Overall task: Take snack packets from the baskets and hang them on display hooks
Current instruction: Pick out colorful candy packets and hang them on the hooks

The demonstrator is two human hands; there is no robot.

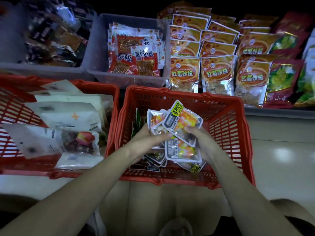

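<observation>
Over the right red basket (226, 120), a candy packet (182, 119) is being pinched at its near edge by the left hand (150, 138) and the right hand (199, 138), with more packets (180, 150) lying beneath and a second red basket (15, 106) sitting to the left.

Head-worn view, facing down, close over red basket (226, 106)

Two red plastic baskets (226, 126) sit side by side on a pale tiled floor (281, 150), the left one (15, 106) just beside the right. Behind them, a low grey shelf (272, 113) carries two grey bins (98, 48) and rows of orange snack bags (216, 74), apparently standing upright.
</observation>
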